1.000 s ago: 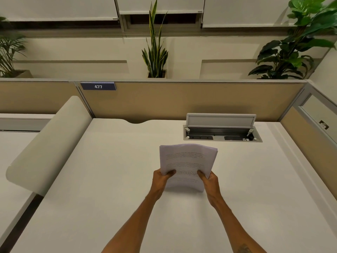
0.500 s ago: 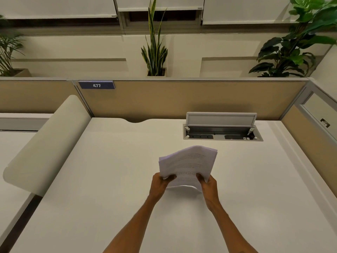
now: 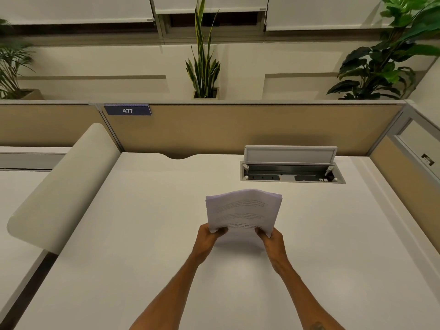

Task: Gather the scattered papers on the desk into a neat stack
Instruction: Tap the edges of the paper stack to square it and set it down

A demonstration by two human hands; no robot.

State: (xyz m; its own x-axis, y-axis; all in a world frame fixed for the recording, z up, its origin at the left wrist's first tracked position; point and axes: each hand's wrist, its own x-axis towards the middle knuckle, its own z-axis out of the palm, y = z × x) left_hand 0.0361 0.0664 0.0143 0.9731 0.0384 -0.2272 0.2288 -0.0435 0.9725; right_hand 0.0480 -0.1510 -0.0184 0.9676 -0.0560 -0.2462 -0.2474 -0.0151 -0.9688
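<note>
A stack of printed white papers [image 3: 242, 211] stands nearly upright above the middle of the white desk [image 3: 119, 246], its top edge bowed a little. My left hand [image 3: 208, 239] grips its lower left corner, thumb on the front sheet. My right hand [image 3: 271, 240] grips the lower right corner the same way. The bottom edge of the stack is just above the desk, hidden partly by my hands. No loose sheets lie elsewhere on the desk.
An open cable tray [image 3: 291, 171] with its lid raised is set into the desk behind the papers. Tan partition panels [image 3: 214, 129] close off the back and right. A curved white divider [image 3: 62, 184] stands at the left. Plants sit beyond the partition.
The stack tilted with its left side down half a second ago and is now back level and upright. Both hands keep their hold at the same spot.
</note>
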